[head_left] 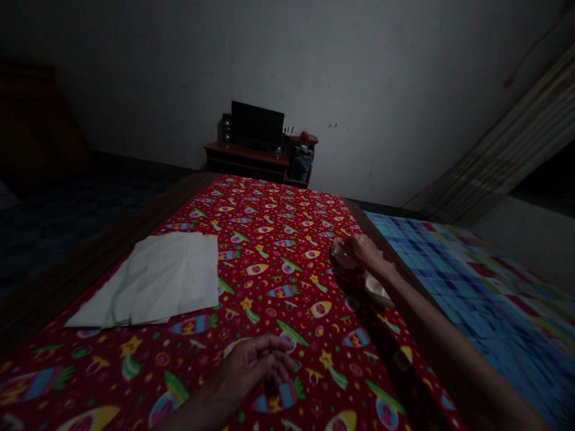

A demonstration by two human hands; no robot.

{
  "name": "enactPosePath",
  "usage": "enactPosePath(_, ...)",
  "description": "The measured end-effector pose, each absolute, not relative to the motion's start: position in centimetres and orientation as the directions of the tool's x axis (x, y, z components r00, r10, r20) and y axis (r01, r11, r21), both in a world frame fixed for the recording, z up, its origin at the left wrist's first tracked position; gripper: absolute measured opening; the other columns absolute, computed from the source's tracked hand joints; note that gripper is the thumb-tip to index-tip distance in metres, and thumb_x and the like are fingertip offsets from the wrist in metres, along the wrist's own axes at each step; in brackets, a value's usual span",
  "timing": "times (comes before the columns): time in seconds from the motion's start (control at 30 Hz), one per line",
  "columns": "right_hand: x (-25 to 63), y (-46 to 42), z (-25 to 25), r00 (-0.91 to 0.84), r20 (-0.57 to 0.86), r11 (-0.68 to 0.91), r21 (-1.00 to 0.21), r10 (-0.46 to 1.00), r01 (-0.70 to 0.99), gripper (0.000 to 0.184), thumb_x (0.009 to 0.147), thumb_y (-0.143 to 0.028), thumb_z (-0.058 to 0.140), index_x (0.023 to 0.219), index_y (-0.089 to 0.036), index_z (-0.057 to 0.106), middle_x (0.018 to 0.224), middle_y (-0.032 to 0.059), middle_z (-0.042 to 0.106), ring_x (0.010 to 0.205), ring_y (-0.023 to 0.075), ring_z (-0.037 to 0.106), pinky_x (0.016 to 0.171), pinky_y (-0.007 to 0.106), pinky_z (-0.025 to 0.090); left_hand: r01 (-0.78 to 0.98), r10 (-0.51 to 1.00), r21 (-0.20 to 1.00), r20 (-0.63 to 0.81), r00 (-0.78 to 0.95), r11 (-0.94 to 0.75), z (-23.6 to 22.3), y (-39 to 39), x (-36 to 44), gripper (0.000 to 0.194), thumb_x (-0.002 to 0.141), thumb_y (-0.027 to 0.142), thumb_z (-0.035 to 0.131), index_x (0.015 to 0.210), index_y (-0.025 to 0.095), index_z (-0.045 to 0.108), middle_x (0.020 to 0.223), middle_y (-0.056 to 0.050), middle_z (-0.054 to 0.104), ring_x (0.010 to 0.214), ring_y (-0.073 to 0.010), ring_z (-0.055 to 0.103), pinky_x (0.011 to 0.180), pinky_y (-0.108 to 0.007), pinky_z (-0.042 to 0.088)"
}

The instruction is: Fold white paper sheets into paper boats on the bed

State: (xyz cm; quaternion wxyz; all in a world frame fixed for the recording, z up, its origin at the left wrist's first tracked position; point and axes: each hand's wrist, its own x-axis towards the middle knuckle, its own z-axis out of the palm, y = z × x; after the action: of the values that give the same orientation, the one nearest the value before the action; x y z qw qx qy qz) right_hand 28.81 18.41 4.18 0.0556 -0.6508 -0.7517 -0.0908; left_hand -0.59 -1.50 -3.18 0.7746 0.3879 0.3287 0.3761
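Observation:
My right hand (360,248) reaches out to the right side of the red patterned cloth. Its fingers are closed at the edge of a small pale paper box (343,256). Part of that box is hidden behind the hand. Another pale box-like piece (377,290) sits just nearer to me, partly covered by my right forearm. My left hand (259,366) is close to me above the cloth, palm turned inward, fingers loosely bent and apart, holding nothing. Several white paper sheets (175,278) lie fanned in an overlapping pile to the left.
The red cloth (287,263) with rockets and stars covers a dark wooden surface (58,293). Blue checked bedding (417,263) lies along the right. At the far wall a low brown cabinet (242,154) carries a black monitor (257,124). A curtain (489,155) hangs at right.

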Motion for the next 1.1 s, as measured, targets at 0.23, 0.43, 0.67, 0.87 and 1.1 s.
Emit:
enactPosePath(0.23, 28.7, 16.7, 7.2, -0.105, 0.239, 0.111, -0.010, 0.965, 0.994, 0.026, 0.082, -0.025, 0.047, 0.068, -0.013, 0.065, 0.060, 0.0055, 0.058, 0.053, 0.0113, 0.049, 0.049, 0.023, 0.024, -0.290, 0.848, 0.879, -0.202, 0.491, 0.377, -3.2, -1.4, -0.8, 0.046, 0.067, 0.051, 0.070, 0.092, 0.013, 0.064, 0.080, -0.010, 0.068, 0.062, -0.0149, 0.061, 0.056, -0.025, 0.045)
enactPosePath(0.43, 26.5, 12.1, 6.4, -0.150, 0.338, 0.209, -0.146, 0.929, 0.967, 0.040, 0.090, -0.035, 0.038, 0.065, -0.013, 0.061, 0.056, 0.0021, 0.052, 0.051, 0.0096, 0.043, 0.049, 0.023, 0.023, -0.262, 0.843, 0.900, -0.178, 0.507, 0.347, -3.7, -1.6, -0.7, 0.045, 0.070, 0.050, 0.067, 0.095, 0.013, 0.064, 0.083, -0.011, 0.068, 0.064, -0.0156, 0.061, 0.056, -0.025, 0.046)
enactPosePath(0.67, 20.8, 0.9, -0.2, -0.397, 0.213, 0.450, -0.394, 0.893, 0.802, 0.040, 0.092, -0.034, 0.040, 0.058, -0.017, 0.052, 0.051, -0.0023, 0.048, 0.045, 0.0079, 0.038, 0.047, 0.023, 0.020, 0.100, 0.910, 0.994, -0.075, 0.407, 0.038, -0.6, 0.0, -3.5, 0.035, 0.083, 0.041, 0.050, 0.100, 0.015, 0.067, 0.082, -0.008, 0.069, 0.070, -0.0165, 0.063, 0.066, -0.026, 0.049)
enactPosePath(0.87, 19.6, -1.3, -2.2, -0.431, 0.267, 0.505, -0.368, 0.862, 0.781, 0.036, 0.093, -0.032, 0.037, 0.063, -0.018, 0.051, 0.059, 0.0001, 0.053, 0.052, 0.0101, 0.044, 0.052, 0.024, 0.025, 0.765, 0.857, 0.392, 0.296, 0.422, -0.512, 0.4, 4.0, -11.5, 0.039, 0.084, 0.038, 0.052, 0.121, 0.025, 0.058, 0.129, -0.009, 0.054, 0.118, -0.0276, 0.048, 0.099, -0.042, 0.038)
enactPosePath(1.1, 20.0, -0.8, -2.7, -0.448, 0.263, 0.519, -0.386, 0.854, 0.762, 0.033, 0.094, -0.031, 0.038, 0.065, -0.018, 0.048, 0.061, -0.0003, 0.052, 0.054, 0.0097, 0.044, 0.054, 0.024, 0.023, 0.892, 0.894, 0.178, 0.263, 0.363, -0.415, -2.4, 4.9, -15.4, 0.045, 0.084, 0.050, 0.049, 0.116, 0.019, 0.060, 0.114, -0.013, 0.058, 0.104, -0.0268, 0.053, 0.092, -0.037, 0.043)
